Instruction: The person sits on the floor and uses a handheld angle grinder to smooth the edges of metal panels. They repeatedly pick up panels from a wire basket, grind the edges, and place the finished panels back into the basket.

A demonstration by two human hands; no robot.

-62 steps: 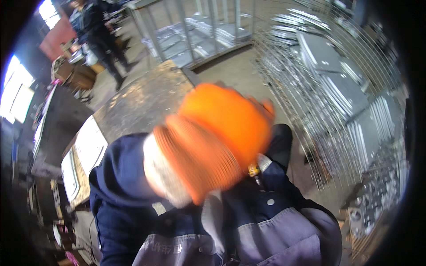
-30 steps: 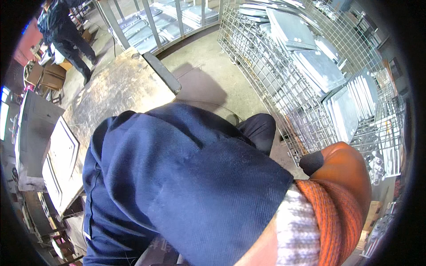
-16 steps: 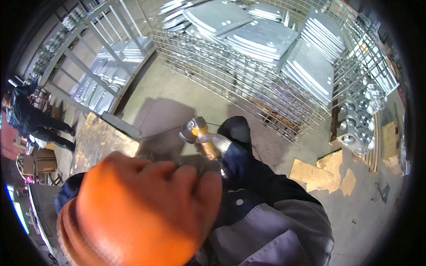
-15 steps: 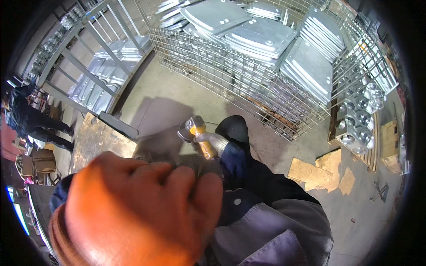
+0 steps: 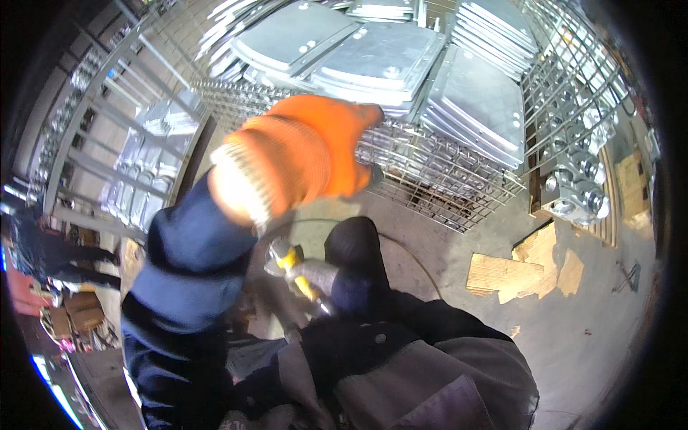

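My left hand (image 5: 315, 150), in an orange glove with a pale cuff, reaches forward in front of the wire basket (image 5: 459, 183). Its thumb and fingers are spread apart with nothing between them; whether it touches the wire I cannot tell. Stacked in the basket are flat grey metal plates (image 5: 380, 61) with rounded corners and small holes. Low by my leg, my right hand (image 5: 321, 275), in a greyish glove, is closed around a yellow angle grinder (image 5: 305, 288). A thin cable curves across the floor beside my leg.
At the left, a metal rack (image 5: 89, 140) holds more plates, and a person (image 5: 54, 247) stands behind it. Round metal fittings (image 5: 577, 188) fill a crate at the right. Torn cardboard (image 5: 505, 276) lies on the floor nearby.
My left hand has swung forward and up from close in front of me, its fingers now spread. The grinder in my right hand has shifted slightly down and left in the view.
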